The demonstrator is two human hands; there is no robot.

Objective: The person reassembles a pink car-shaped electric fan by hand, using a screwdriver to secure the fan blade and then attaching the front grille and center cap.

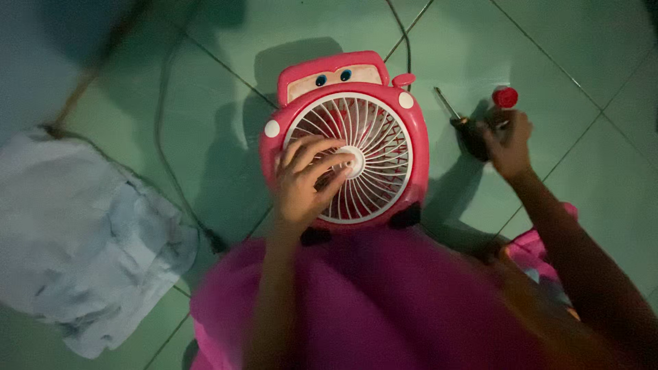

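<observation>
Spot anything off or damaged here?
Nothing broken that shows. The pink fan lies on its back on the floor tiles, grille up, left hand on its hub. Right hand is at a screwdriver. A crumpled cloth lies left.

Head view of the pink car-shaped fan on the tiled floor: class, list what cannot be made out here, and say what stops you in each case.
- Fan grille, left part: covered by the left hand.
- Fan's lower edge: hidden by the person's pink clothing.
- Screwdriver handle: the right hand covers it; grip unclear in the dim light.
- Small red object: too small to identify.
- Cable: cut off by the top edge.
</observation>
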